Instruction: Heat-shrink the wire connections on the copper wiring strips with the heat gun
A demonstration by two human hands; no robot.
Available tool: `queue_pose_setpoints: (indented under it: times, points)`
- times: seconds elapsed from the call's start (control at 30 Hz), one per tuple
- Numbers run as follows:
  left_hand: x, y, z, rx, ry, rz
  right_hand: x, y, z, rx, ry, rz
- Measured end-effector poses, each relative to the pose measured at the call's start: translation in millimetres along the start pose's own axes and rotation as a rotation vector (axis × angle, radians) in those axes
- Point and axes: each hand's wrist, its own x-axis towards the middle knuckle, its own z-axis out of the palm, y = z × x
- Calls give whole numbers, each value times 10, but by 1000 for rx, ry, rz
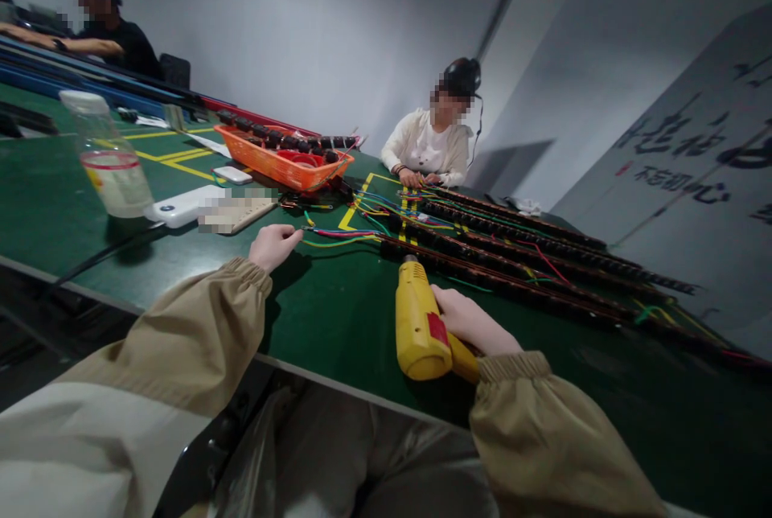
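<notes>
Pinching the wires over the table in our left hand, fingers narrow, we grip the heat gun near them in our right hand; keeping its nozzle moving should prevent scorching.

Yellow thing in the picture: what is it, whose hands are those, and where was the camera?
There's no robot. The right hand and left hand belong to the person wearing the camera on their head, looking forward and down. The right hand holds the yellow thing, probably a heat gun, pointing toward long dark strips. The left hand pinches the ends of coloured wires. The green table also has an orange basket and a bottle. Across it is another person.
</notes>
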Motion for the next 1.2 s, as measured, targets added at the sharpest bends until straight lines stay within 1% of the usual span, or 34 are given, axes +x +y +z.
queue_pose_setpoints:
  times: [0.17,0.33,0.5,0.6,0.73,0.87,1.1,1.2]
  points:
    - [22,-1,2,-1,-32,-7,184,-211,58,-158,-13,-3]
    - [54,-18,10,-5,-31,-7,423,-408,65,-265,-3,-41]
    - [93,-31,55,12,51,-77,671,-461,84,-340,-19,-44]
    - [113,-12,70,18,57,-76,764,-451,101,-376,-20,-67]
    - [154,6,86,4,68,-81,796,-438,109,-398,-34,-113]
    - [205,-24,116,-19,77,-72,786,-439,99,-403,-37,-132]
    - [227,-57,150,-66,111,-46,771,-470,84,-408,-25,-136]
    - [231,-47,151,-58,124,-75,754,-491,85,-401,-10,-137]
